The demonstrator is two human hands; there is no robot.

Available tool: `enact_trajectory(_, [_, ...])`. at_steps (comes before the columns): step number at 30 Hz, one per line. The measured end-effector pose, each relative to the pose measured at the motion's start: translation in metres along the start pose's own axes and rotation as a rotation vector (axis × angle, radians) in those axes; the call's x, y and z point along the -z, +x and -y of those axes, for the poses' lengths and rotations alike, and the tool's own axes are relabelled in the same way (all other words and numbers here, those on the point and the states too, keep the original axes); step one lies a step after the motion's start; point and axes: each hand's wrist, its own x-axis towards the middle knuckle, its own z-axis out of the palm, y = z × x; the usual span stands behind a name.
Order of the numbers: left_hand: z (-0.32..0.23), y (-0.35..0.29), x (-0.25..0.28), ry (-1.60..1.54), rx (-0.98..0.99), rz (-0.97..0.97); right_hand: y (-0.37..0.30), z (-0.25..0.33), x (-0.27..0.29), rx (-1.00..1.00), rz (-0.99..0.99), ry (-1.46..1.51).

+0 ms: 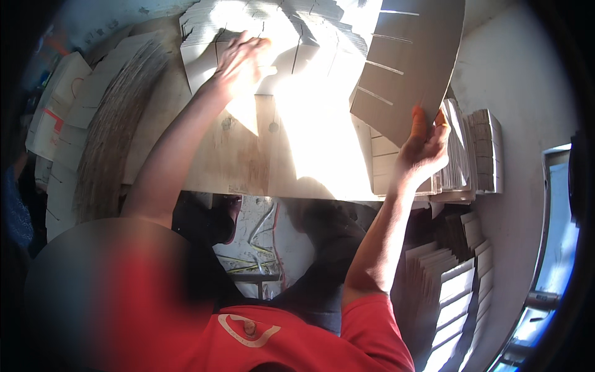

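Observation:
At the right, my right hand (427,146) is closed on the lower edge of a long brown cardboard strip (418,68) with a row of slots along its left side. The strip is held up at a tilt, and its top runs out of view. My left hand (243,62) is over the front of a slotted cardboard stack (201,59) at the far side of the table. Its thumb stands apart from the fingers, and nothing shows in it. Strong glare hides part of this hand and the stack.
The wooden table (198,161) lies before me, with a tall pile of cardboard sheets (114,118) at left. More cardboard stacks (488,152) stand at its right end, and slotted pieces (455,291) sit lower right. Straps (263,229) lie on the floor between my legs.

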Motion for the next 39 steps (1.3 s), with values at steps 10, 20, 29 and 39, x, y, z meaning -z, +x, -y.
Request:
enact_trajectory(10, [-0.021,0.084,-0.089,0.142,-0.064,0.043,-0.012,-0.019,-0.035,-0.018,-0.031,0.090])
enact_trajectory(20, [-0.020,0.073,-0.078,-0.026,-0.317,-0.216,-0.016,-0.018,-0.042,-0.082,-0.013,0.447])
enact_trajectory(29, [-0.059,0.036,-0.053,-0.203,-0.296,0.004,-0.016,-0.015,-0.036,0.096,0.034,0.202])
enact_trajectory(39, [-0.075,0.022,-0.050,-0.289,-0.336,-0.012,-0.020,-0.006,-0.026,-0.026,0.173,0.223])
